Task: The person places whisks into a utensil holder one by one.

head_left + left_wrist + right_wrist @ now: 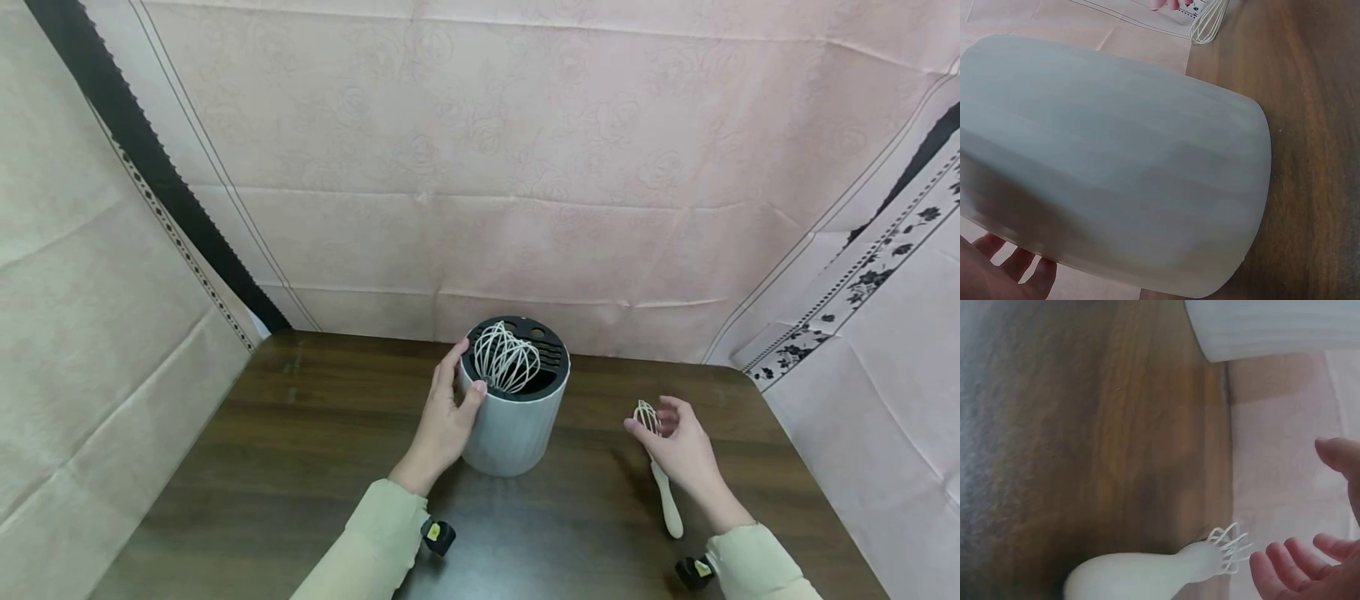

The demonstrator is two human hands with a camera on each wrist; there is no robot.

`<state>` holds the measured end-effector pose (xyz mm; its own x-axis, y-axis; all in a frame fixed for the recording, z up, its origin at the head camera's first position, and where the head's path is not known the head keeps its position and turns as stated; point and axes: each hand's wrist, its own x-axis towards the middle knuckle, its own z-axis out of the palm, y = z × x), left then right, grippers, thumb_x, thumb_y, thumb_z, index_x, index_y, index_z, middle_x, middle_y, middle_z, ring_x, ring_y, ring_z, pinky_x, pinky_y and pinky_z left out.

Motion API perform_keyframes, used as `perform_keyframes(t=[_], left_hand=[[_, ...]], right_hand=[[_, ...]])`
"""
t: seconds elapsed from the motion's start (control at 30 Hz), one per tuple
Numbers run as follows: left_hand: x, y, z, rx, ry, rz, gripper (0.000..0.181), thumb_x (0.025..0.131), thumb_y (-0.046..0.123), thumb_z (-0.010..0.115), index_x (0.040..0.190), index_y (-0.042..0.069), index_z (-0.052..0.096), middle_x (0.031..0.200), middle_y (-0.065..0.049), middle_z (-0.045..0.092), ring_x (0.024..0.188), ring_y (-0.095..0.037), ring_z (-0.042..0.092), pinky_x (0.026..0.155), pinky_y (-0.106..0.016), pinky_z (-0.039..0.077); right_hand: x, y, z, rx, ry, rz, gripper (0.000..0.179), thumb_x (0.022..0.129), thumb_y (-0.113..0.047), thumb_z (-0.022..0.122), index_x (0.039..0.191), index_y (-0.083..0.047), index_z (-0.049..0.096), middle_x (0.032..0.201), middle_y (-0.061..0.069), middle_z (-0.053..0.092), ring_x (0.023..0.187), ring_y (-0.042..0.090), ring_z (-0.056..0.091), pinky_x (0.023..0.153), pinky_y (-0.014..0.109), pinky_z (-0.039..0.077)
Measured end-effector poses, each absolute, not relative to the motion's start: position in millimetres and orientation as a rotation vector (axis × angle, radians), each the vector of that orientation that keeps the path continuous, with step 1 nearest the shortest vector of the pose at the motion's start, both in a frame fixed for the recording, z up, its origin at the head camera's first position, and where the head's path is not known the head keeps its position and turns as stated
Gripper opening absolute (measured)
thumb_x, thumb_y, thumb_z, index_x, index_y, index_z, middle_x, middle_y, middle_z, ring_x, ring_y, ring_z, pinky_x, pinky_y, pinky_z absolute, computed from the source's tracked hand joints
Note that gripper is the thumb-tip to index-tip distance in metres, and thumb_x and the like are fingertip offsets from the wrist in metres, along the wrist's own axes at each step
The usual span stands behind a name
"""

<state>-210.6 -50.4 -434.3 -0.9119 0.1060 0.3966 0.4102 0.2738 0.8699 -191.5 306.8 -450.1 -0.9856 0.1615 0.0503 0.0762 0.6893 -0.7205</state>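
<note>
A light grey utensil holder [504,437] with a slotted black top stands upright on the table. A whisk [507,360] sits in it, its wire loops up. My left hand [442,423] grips the holder's left side near the rim; fingers [1019,262] curl along its wall in the left wrist view. To the right, a smaller white whisk [663,498] lies on the table, its wire end away from me. My right hand [686,446] hovers at those wires, thumb and fingers [1272,565] spread apart. In the right wrist view, its handle [1125,575] shows large, outside my grasp.
The dark wooden table [300,467] ends at its back edge against a pale pink patterned cloth [525,125]. More cloth hangs at the left and right sides. Black wrist cameras are strapped at both sleeves.
</note>
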Motion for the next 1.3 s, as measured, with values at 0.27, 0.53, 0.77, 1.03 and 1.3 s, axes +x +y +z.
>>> perform_keyframes(t=[0.27,0.53,0.77,1.03,1.3], left_hand=[[-210.8,-50.1,-434.9,-0.478,-2.289,-1.674,0.059,0.1,0.045,0.045,0.152,0.036,0.018,0.154,0.007,0.021,0.139,-0.022,0.028,0.106,-0.059,0.029],[-211.1,-50.0,-435.4,-0.484,-2.28,-1.692,0.06,0.1,0.039,0.047,0.152,0.035,0.019,0.155,0.002,0.022,0.139,-0.025,0.027,0.107,-0.058,0.028],[-204.3,-48.8,-423.4,-0.475,-2.29,-1.726,0.061,0.101,0.028,0.049,0.154,0.022,0.02,0.156,-0.007,0.021,0.14,-0.03,0.026,0.108,-0.059,0.026],[-185.2,-48.7,-396.8,-0.483,-2.284,-1.747,0.059,0.101,0.025,0.047,0.153,0.015,0.021,0.155,-0.011,0.022,0.14,-0.032,0.026,0.108,-0.059,0.025],[-185.6,-49.4,-397.7,-0.486,-2.28,-1.748,0.059,0.101,0.026,0.047,0.153,0.015,0.021,0.155,-0.01,0.022,0.139,-0.032,0.027,0.108,-0.059,0.026]], right_hand=[[-194.4,315.9,-467.1,-0.298,-2.843,1.182,0.095,0.083,-0.057,0.068,0.145,0.002,0.028,0.129,0.026,0.049,0.116,0.038,0.052,0.089,0.049,0.047],[-195.1,319.1,-471.1,-0.309,-2.855,1.193,0.087,0.086,-0.047,0.068,0.144,0.003,0.028,0.128,0.027,0.05,0.114,0.037,0.053,0.085,0.045,0.049],[-196.2,323.2,-474.5,-0.334,-2.829,1.261,0.079,0.088,-0.032,0.07,0.142,0.007,0.028,0.125,0.029,0.051,0.109,0.036,0.056,0.074,0.034,0.051],[-198.3,329.8,-478.5,-0.329,-2.853,1.183,0.068,0.087,-0.019,0.069,0.136,0.012,0.034,0.119,0.031,0.055,0.107,0.039,0.054,0.077,0.038,0.048],[-201.0,337.7,-485.9,-0.28,-2.945,1.102,0.07,0.085,-0.013,0.069,0.135,0.016,0.029,0.109,0.03,0.057,0.094,0.035,0.058,0.069,0.038,0.049]])
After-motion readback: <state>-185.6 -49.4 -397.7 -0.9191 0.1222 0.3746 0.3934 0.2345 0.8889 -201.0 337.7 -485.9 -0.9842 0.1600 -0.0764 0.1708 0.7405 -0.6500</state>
